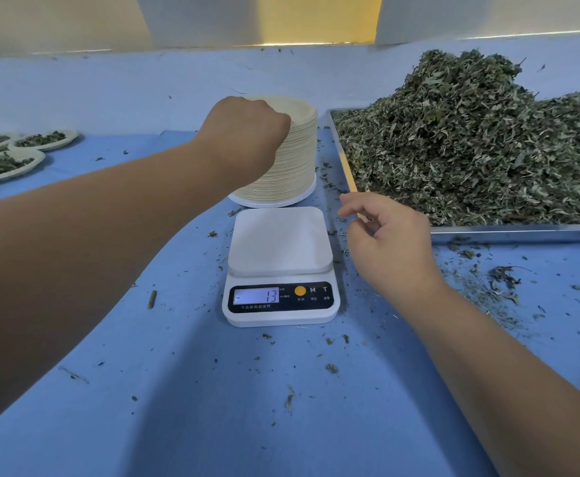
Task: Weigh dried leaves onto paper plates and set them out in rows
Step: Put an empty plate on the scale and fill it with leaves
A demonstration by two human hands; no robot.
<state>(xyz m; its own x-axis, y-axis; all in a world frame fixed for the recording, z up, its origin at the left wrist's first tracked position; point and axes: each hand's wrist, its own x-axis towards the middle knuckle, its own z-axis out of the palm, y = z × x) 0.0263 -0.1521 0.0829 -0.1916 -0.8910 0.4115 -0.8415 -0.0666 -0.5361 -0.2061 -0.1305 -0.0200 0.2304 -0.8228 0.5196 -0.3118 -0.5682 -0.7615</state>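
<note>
Plate stack [295, 160] in curled left grip [244, 129]

i see the scale [280, 270] is smooth white plastic with a soft shine, and its panel is glossy black. the paper plates [295, 160] look matt, the stack side finely ribbed. the tray [488, 232] is shiny metal. the dried leaves [471, 142] are rough and dull. the blue cover [213, 390] looks like matt cloth.
</note>
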